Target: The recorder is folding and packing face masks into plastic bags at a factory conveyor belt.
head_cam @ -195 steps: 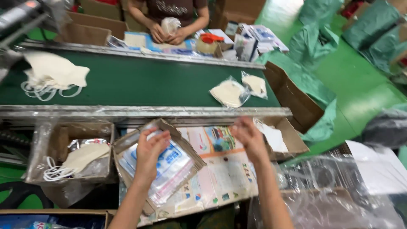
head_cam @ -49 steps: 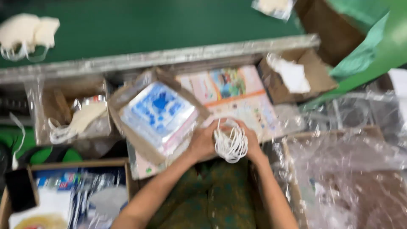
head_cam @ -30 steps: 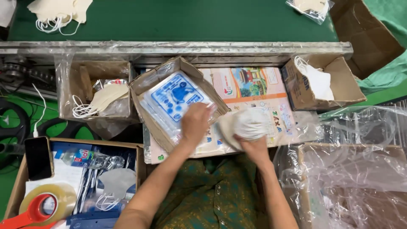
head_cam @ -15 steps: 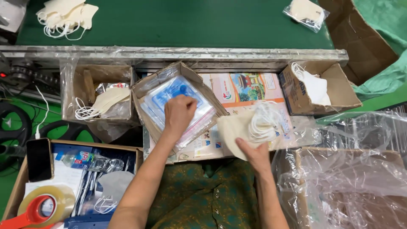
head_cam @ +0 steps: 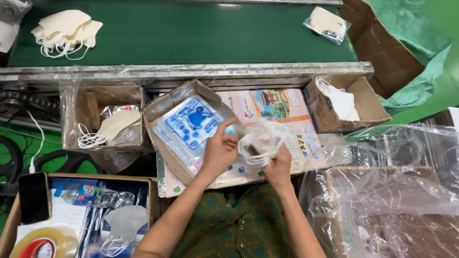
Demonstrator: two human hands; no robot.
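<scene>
Right hand [head_cam: 278, 165] gripped the stack of white masks [head_cam: 260, 143] from below, left hand [head_cam: 221, 149] pinched a clear bag [head_cam: 248, 129] at the stack's left edge (both hands touching it), just right of the box of printed bags [head_cam: 189, 126].

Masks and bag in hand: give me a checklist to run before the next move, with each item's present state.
1. Right hand grips the stack of white masks: ok.
2. Left hand pinches the clear bag at the stack: ok.
3. Bag mouth opened wide enough: cannot tell, the film is blurred.
4. Ear loops gathered, none hanging loose: ok, they are bunched at the stack's front.
5. Box of printed bags within reach beside the left hand: ok.
6. Conveyor belt has bare room near the finished packet: ok.
</scene>
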